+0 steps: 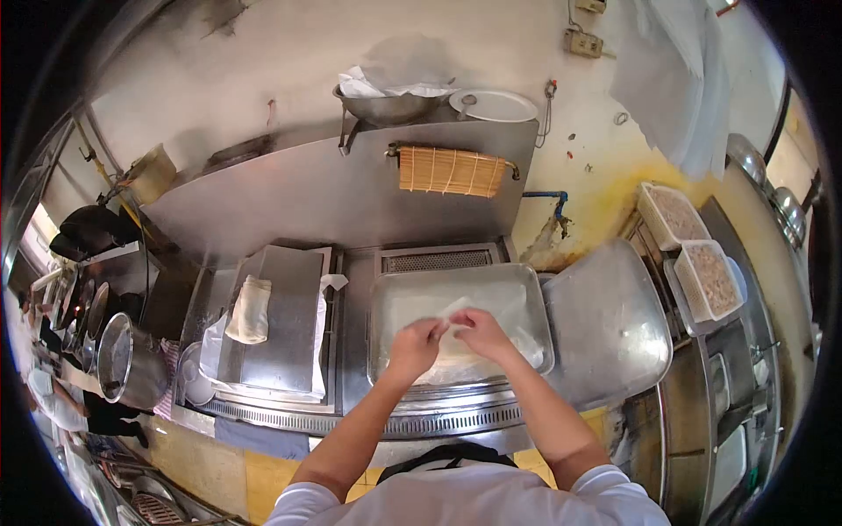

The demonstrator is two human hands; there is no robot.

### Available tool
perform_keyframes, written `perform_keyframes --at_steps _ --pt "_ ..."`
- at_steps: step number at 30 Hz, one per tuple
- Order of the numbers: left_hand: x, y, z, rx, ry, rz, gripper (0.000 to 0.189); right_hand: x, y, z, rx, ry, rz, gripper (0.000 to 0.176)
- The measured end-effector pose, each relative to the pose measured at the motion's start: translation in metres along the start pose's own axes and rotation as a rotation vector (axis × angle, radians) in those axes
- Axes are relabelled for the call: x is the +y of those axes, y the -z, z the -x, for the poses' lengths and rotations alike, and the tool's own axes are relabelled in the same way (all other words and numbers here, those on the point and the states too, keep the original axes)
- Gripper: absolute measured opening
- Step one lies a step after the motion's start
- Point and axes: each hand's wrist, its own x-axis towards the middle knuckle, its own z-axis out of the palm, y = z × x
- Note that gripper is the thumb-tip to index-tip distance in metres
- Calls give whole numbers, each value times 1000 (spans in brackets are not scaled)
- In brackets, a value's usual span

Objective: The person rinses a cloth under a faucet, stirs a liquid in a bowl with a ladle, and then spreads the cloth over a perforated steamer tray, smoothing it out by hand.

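Above a large rectangular metal tray point(456, 271), both of my hands are close together with the fingers pinched. My left hand point(416, 349) and my right hand point(481, 333) appear to grip the edge of a thin white sheet point(458, 304) between them. Whether it is film, paper or dough cannot be made out. Pale, filmy material lies across the bottom of the tray, partly hidden by my hands and wrists.
To the left, a folded white cloth point(251, 310) lies on a metal lid point(285, 351). A second metal tray point(605, 320) rests at the right. Food-filled white baskets point(709, 285) stand farther right. A bamboo mat point(452, 171) hangs behind. Another person point(66, 405) is at far left.
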Motion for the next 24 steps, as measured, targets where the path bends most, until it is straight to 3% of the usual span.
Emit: perform_keyframes --at_steps 3,4,6,7,8,10,13,15,17,20,22,24 --pt "61 38 -25 226 -222 83 14 -49 -11 -6 -224 -313 -96 25" --pt "65 50 -30 274 -281 83 16 -41 -8 -2 -191 -259 32 26" --pt "40 90 -37 391 -275 -26 23 2 10 12 -121 -155 297 28" --pt "43 115 -36 464 -125 75 30 45 24 23 4 -145 347 29" --pt "51 132 -34 533 29 173 36 52 46 32 -36 -206 433 29" --pt "36 123 -25 504 -27 57 39 57 75 39 -125 -322 599 30" --pt "28 80 -7 312 -132 -91 40 31 49 22 -72 -110 496 30" --pt "42 41 -3 181 -195 -67 37 -46 4 10 49 81 54 28" --pt "67 43 -5 175 -207 -79 35 -77 -26 11 -65 -11 -201 28" --pt "62 99 -17 395 -318 20 32 -31 -8 25 -175 -208 217 26" --pt "75 143 -17 528 -92 -39 37 40 23 37 38 -203 324 23" --pt "57 137 -8 535 -73 -55 40 46 57 34 -84 -234 628 23"
